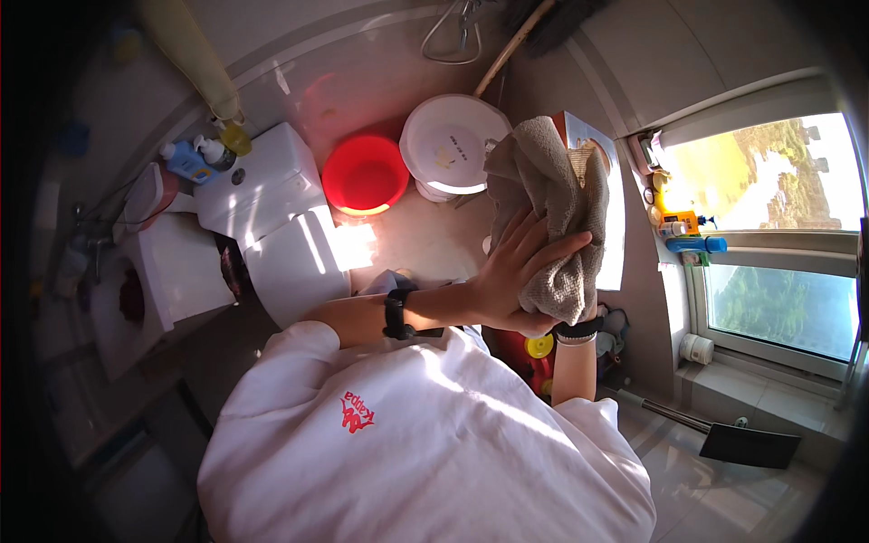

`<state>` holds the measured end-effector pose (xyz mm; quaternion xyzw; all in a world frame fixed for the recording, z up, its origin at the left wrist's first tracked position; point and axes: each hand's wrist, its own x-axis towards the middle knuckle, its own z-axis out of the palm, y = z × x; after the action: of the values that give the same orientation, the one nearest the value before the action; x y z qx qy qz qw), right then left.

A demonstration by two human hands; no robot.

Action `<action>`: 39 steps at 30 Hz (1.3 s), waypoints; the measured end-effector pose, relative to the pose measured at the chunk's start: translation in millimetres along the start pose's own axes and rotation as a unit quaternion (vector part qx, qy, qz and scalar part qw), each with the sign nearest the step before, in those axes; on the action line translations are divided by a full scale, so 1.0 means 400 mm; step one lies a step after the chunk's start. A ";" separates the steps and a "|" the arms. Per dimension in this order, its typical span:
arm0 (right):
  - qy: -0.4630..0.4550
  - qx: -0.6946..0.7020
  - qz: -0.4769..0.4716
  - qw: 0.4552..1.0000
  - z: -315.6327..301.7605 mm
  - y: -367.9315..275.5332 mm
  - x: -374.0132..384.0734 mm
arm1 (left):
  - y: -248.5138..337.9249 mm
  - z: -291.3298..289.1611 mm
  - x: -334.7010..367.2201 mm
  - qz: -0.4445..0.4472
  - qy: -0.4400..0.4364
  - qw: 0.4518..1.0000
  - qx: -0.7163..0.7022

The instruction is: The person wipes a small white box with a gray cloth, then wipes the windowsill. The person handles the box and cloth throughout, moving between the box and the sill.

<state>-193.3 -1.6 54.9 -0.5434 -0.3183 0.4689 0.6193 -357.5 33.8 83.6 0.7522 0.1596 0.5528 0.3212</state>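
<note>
A grey-brown towel (543, 163), bunched and folded, is held up in front of me on the right side. My left hand (518, 276) lies across its near side, palm against the cloth and fingers spread apart. A black watch is on that wrist. My right forearm (574, 371) rises from below with a black band at the wrist. The towel and my left hand cover my right hand, so its fingers do not show. Just beyond the towel stands a white surface (614, 217) in bright sunlight.
A red basin (367, 172) and a white basin (457, 140) sit ahead. On the left is a toilet with its lid (294, 267) down and several bottles (186, 161) on its tank. More bottles (697, 244) line the window sill at right. A wooden pole (514, 47) leans at the back.
</note>
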 end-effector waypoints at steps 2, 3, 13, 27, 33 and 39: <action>0.002 -0.005 0.000 1.000 -0.003 0.001 -0.014 | -0.002 -0.002 0.039 -0.032 -0.004 0.998 -0.045; 0.005 -0.008 -0.001 1.000 -0.004 0.002 -0.017 | -0.004 -0.003 0.053 -0.041 -0.004 0.998 -0.041; 0.017 -0.031 0.007 0.999 -0.002 0.024 -0.049 | -0.141 0.015 0.169 -0.239 0.126 0.939 -0.213; 0.039 -0.033 0.022 0.998 -0.036 0.034 -0.113 | -0.251 -0.028 0.111 -0.421 0.029 0.614 -0.667; 0.051 -0.033 0.012 0.998 -0.045 0.024 -0.110 | -0.209 -0.037 0.063 -0.365 0.055 0.563 -0.740; 0.055 -0.027 0.002 0.998 -0.056 0.022 -0.102 | -0.152 0.025 0.037 -0.392 0.123 0.577 -0.706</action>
<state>-189.9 -48.0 46.7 -0.5855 -0.2951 0.4308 0.6201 -336.2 84.8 52.6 0.0767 0.0364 0.3986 0.9132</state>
